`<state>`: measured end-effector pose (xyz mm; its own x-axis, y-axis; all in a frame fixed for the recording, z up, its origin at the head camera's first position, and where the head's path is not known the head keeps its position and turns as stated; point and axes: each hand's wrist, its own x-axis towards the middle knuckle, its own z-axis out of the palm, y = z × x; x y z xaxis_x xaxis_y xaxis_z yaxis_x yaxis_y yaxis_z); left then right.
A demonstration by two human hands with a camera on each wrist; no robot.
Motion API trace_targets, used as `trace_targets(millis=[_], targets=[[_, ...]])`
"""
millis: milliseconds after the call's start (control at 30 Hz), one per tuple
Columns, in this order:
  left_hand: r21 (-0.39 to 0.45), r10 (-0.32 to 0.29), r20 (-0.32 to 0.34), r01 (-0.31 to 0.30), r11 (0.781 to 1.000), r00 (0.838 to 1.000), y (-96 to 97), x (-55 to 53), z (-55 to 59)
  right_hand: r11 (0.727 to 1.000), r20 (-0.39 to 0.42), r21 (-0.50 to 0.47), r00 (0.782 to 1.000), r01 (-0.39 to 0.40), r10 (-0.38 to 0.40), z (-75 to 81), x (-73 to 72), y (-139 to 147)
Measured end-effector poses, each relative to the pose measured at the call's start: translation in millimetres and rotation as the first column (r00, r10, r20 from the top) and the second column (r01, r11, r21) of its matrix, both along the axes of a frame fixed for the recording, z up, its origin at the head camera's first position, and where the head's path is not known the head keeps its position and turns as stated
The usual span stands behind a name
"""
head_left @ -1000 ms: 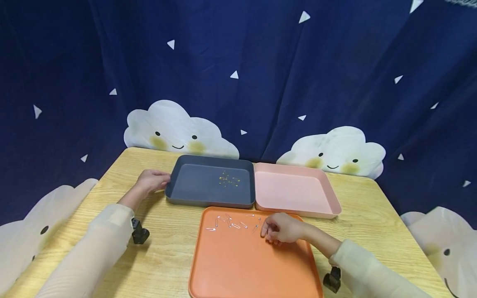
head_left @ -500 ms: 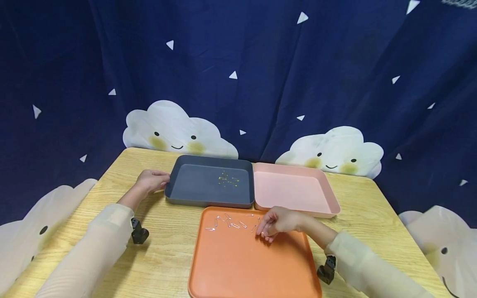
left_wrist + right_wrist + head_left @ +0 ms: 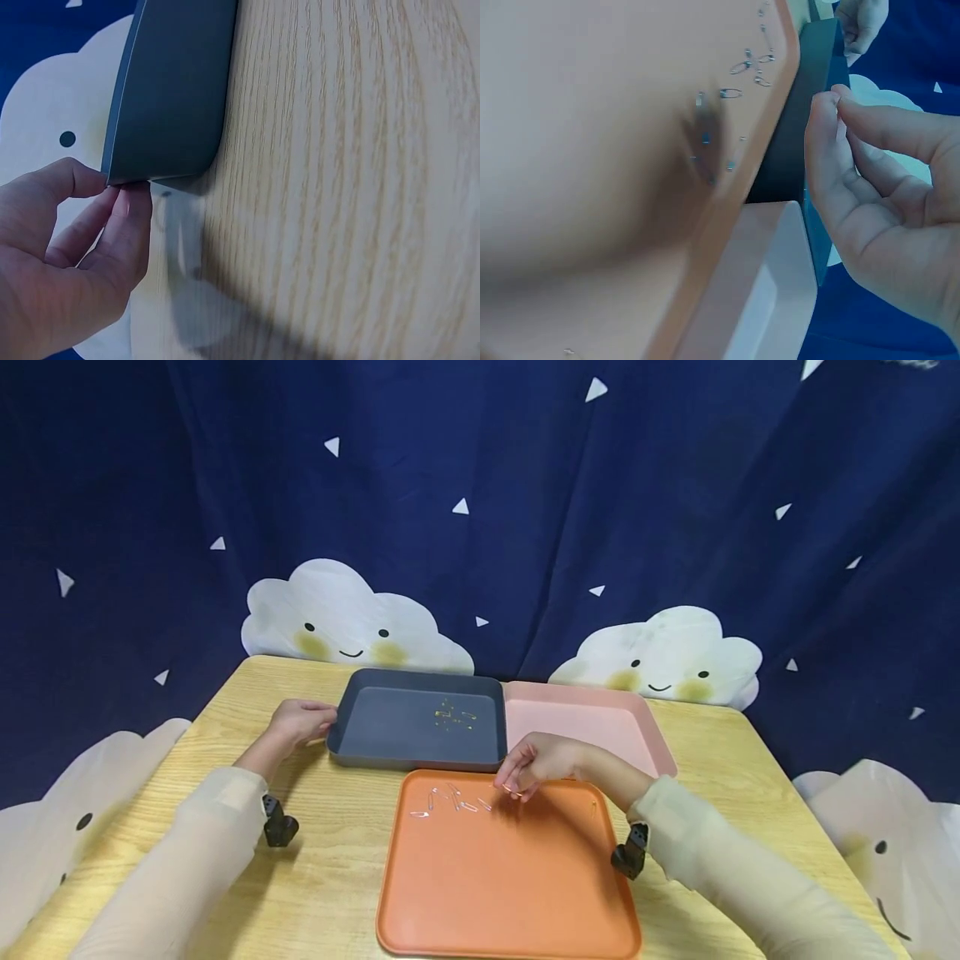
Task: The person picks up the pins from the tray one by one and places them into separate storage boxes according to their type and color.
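On the left, the left arm is reaching up from the bottom corner in a cream sleeve (image 3: 176, 852). The left hand (image 3: 298, 722) is pinching the near-side wall of the dark gray tray (image 3: 382, 731) at its left end, thumb on one face and fingers on the other. Gold pins (image 3: 443, 713) are lying inside that tray, well apart from the left hand.

Next, the orange tray (image 3: 502, 893) is sitting in front, on the wooden table (image 3: 330, 877). Silver safety pins (image 3: 731, 94) are lying in a loose bunch near its far edge, just left of the right hand (image 3: 543, 757).

The right arm is coming in from the bottom right. Its hand is hanging over the orange tray's far edge, fingers pointing left and down. Thumb and fingertips are pinching a thin shiny pin (image 3: 512, 790), too small for telling its color. Behind this hand, the pink tray (image 3: 577, 718) is sitting beside the gray one. One small gold piece (image 3: 593, 807) is lying near the orange tray's right edge.
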<state>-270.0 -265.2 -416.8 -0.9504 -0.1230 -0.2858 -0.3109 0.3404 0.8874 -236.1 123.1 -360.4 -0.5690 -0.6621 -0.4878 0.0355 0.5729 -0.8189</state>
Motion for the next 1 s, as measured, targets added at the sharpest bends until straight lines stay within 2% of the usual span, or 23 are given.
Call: trace_targets(millis=[167, 267, 500, 800, 1000], targets=[[-0.014, -0.010, -0.001, 0.010, 1.000, 1.000, -1.3, -2.6, -0.2, 0.999, -0.008, 0.030, 1.000, 0.011, -0.011, 11.1, -6.6, -7.1], [-0.015, -0.015, 0.001, 0.015, 1.000, 1.000, -1.8, -3.6, -1.1, 0.998, -0.021, 0.063, 1.000, -0.010, 0.011, 18.6, -10.0, -11.2], [0.002, 0.000, 0.010, 0.000, 1.000, 1.000, -5.6, -2.9, -2.3, 0.995, -0.057, 0.100, 0.998, -0.005, 0.011, 35.4, -22.5, -21.2], [0.015, -0.009, 0.003, 0.009, 1.000, 1.000, -5.6, -2.8, -4.1, 0.988, -0.065, 0.152, 0.998, 0.008, 0.002, 40.8, -44.3, -33.5], [0.005, -0.019, -0.005, 0.019, 1.000, 1.000, -3.0, -2.2, -1.7, 0.984, -0.061, 0.174, 0.997, 0.047, -0.037, 44.0, -62.8, -41.7]])
